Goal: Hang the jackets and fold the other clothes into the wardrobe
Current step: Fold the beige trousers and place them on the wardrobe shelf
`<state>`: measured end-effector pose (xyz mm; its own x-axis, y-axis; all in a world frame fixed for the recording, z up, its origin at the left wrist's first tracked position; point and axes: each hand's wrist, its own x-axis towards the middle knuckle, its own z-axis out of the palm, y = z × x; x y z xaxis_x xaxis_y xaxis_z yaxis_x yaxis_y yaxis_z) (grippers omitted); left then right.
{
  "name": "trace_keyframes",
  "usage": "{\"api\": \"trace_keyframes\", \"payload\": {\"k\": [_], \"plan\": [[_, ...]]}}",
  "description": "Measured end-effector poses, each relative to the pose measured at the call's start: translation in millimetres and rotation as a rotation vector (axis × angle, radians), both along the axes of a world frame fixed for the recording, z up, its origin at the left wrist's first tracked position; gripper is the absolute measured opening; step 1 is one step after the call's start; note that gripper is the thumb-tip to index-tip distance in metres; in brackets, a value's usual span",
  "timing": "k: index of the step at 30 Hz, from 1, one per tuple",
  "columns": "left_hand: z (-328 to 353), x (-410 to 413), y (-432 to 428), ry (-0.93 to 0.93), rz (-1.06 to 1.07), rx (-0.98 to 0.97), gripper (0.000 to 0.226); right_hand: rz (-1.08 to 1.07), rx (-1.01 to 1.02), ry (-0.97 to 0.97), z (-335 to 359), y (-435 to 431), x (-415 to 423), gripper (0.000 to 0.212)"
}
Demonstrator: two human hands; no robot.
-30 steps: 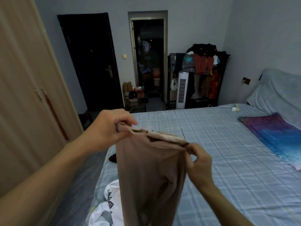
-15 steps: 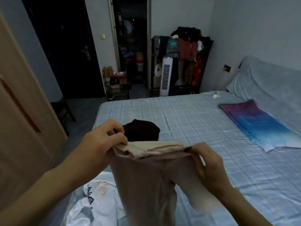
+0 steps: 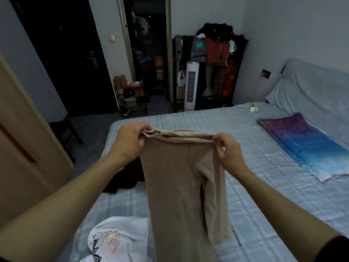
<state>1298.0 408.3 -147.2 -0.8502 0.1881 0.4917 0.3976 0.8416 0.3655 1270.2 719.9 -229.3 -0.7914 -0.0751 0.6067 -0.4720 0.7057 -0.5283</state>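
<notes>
A pair of beige trousers [image 3: 175,178] hangs by its waistband in front of me over the bed [image 3: 264,167]. My left hand [image 3: 130,142] grips the waistband's left end, and my right hand [image 3: 228,150] pinches its right end. The waistband is stretched flat between them and the two legs dangle down. A dark garment [image 3: 126,178] lies crumpled on the bed behind the trousers, partly hidden. A white printed garment [image 3: 117,241] lies at the bed's near left corner. The wooden wardrobe [image 3: 24,148] stands at my left with its doors closed.
A purple and blue cloth [image 3: 302,144] lies on the bed's right side near the pillow. A clothes rack [image 3: 213,53] heaped with garments, a white tower fan [image 3: 190,86], a shoe shelf [image 3: 132,99] and a dark stool [image 3: 64,129] stand beyond the bed.
My hands have spread apart, pulling the waistband out straight. The view has tipped downward and moved closer over the bed, so the dark garment now sits behind the trousers.
</notes>
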Motion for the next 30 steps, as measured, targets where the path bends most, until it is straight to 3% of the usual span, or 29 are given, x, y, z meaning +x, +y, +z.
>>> {"api": "trace_keyframes", "payload": {"k": [5,12,15,20,27,30], "plan": [[28.6,6.7,-5.5,0.275,-0.073,-0.031,0.024,0.072,0.091,0.252,70.4,19.3,-19.9,0.012],[9.1,58.9,0.8,0.269,-0.206,-0.019,0.022,0.216,0.31,0.308,68.9,32.8,18.0,0.016],[-44.2,95.5,3.2,0.145,-0.242,0.024,0.027,0.28,0.363,0.174,14.0,38.0,52.5,0.016],[-187.8,177.0,9.7,-0.159,-0.27,-0.045,0.034,0.423,0.421,-0.174,-135.1,44.8,134.2,0.018],[-353.4,322.9,18.7,-0.669,-0.425,-0.212,0.043,0.496,0.421,-0.655,-327.0,42.9,310.8,0.024],[-396.9,378.4,16.3,-0.713,-0.444,-0.245,0.035,0.451,0.438,-0.793,-369.0,48.8,377.3,0.022]]}}
